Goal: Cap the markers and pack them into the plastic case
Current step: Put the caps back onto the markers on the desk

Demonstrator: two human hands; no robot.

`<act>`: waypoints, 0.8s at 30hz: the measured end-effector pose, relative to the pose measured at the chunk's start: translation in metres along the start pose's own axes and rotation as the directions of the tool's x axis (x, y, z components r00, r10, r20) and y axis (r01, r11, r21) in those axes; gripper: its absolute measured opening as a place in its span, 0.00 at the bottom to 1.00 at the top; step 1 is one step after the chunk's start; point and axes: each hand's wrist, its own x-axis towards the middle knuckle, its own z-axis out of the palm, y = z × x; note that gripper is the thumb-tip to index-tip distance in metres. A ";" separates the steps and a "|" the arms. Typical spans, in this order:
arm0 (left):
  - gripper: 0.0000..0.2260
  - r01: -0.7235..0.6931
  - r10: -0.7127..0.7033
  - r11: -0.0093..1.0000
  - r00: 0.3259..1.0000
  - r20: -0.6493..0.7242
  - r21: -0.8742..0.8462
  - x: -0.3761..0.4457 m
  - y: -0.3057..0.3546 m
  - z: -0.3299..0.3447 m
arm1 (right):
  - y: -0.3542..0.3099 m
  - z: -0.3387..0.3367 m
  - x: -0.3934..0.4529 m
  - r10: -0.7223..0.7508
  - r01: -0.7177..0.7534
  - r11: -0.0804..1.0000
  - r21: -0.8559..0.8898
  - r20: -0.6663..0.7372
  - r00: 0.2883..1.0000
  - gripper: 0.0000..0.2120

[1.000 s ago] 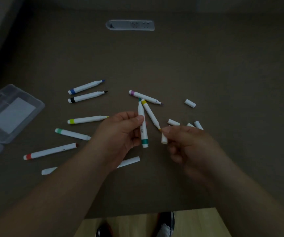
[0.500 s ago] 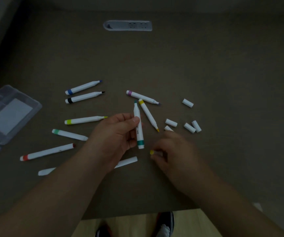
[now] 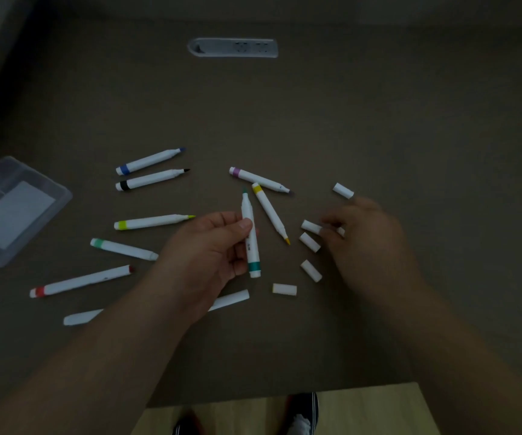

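Since half a second ago, your right hand (image 3: 368, 243) has travelled from 6 o'clock of the scattered caps up among them, leaving one cap (image 3: 284, 289) lying on the table (image 3: 379, 127). Going left to right: the plastic case (image 3: 14, 208) is sitting open at 9 o'clock, with uncapped markers fanned between it and your hands. Your left hand (image 3: 209, 252) is pinching the teal-banded marker (image 3: 251, 237) between thumb and fingers, its tip pointing to 12 o'clock. At 3 o'clock your right hand is blurring over another cap (image 3: 311, 227); you cannot tell whether those fingers are closing on it.
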 end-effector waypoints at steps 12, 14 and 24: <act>0.05 0.002 -0.002 1.000 1.000 -0.008 -0.002 0.000 -0.002 0.003 | -0.009 -0.006 0.006 0.182 -0.256 0.808 0.531 0.187 0.965 0.02; 0.05 0.003 -0.003 1.000 1.000 -0.005 -0.002 0.001 -0.002 0.004 | -0.013 -0.013 -0.001 0.209 -0.458 0.512 0.727 0.412 0.887 0.03; 0.06 -0.040 0.041 0.999 0.996 0.077 -0.011 0.001 0.000 0.013 | -0.024 -0.025 -0.020 -0.003 -0.785 -0.071 0.615 0.787 0.617 0.12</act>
